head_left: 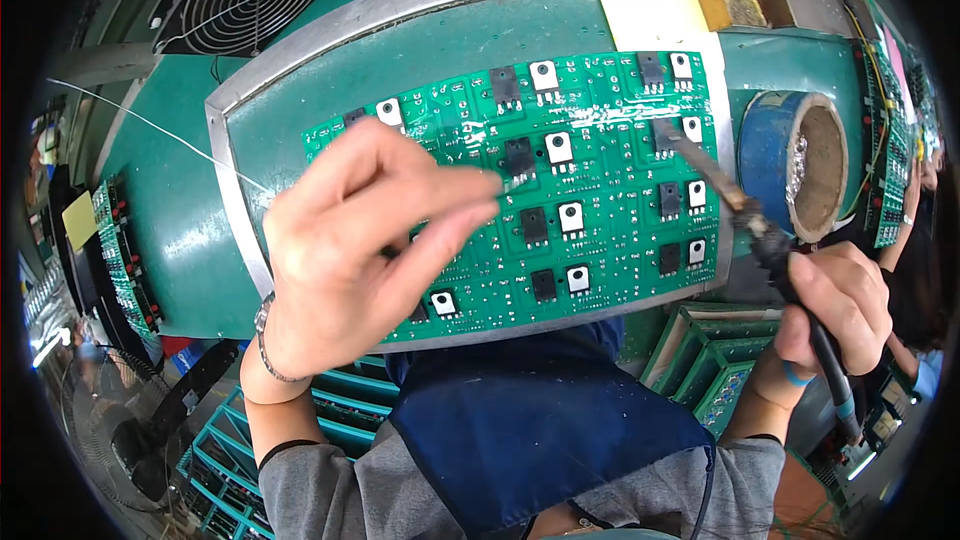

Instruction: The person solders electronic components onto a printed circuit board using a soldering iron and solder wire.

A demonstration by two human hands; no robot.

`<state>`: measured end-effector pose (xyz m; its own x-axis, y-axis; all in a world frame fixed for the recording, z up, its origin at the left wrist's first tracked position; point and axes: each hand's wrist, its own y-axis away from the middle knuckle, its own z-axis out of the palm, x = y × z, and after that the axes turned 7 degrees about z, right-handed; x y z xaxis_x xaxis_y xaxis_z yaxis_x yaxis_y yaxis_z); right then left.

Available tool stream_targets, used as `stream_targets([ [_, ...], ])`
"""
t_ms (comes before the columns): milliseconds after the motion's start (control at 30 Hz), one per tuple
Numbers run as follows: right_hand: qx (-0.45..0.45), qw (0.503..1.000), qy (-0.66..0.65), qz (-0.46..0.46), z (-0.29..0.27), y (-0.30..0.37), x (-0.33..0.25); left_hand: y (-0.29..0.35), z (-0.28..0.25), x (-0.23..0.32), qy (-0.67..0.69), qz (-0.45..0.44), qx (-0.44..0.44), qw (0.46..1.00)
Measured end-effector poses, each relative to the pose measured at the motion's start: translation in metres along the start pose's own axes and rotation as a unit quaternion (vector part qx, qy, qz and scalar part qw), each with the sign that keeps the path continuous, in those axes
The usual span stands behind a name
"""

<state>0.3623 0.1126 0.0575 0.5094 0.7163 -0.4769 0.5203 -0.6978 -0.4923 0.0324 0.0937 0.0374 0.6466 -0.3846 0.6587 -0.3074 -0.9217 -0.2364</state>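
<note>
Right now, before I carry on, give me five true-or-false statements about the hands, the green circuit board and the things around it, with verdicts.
1. The bare right hand holds a long black-handled soldering iron. True.
2. The iron's metal end is over the green rectangular circuit board. True.
3. A blue hollow roll sits left of the board. False: the blue hollow roll sits to its right.
4. The bare left hand is beneath the board. False: the bare left hand is above it.
5. A yellow rectangular paper sheet lies at the board's far edge. True.
</note>
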Motion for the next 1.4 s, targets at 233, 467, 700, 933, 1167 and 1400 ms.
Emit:
stream_targets([
  [233, 0.269, 0.908, 0.155, 0.280, -0.010, 0.092, -0.013, 0.054, 0.007, 0.035, 0.132, 0.068, -0.135, 0.980],
  [467, 0.281, 0.870, 0.130, 0.383, -0.008, 0.102, -0.027, 0.110, 0.026, 0.045, 0.242, 0.023, -0.152, 0.958],
  [700, 0.238, 0.930, 0.025, 0.279, 0.042, 0.075, -0.033, 0.138, 0.011, 0.016, -0.020, -0.169, 0.249, 0.953],
  [933, 0.194, 0.948, 0.076, 0.238, 0.083, 0.043, -0.015, 0.141, 0.017, 0.010, 0.160, -0.237, 0.178, 0.942],
  [1167, 0.221, 0.941, 0.039, 0.255, 0.094, 0.043, -0.028, 0.140, 0.006, 0.005, 0.211, -0.222, 0.207, 0.929],
  [1400, 0.155, 0.959, -0.029, 0.234, 0.117, 0.045, -0.061, 0.164, -0.024, -0.013, 0.163, -0.261, 0.266, 0.914],
])
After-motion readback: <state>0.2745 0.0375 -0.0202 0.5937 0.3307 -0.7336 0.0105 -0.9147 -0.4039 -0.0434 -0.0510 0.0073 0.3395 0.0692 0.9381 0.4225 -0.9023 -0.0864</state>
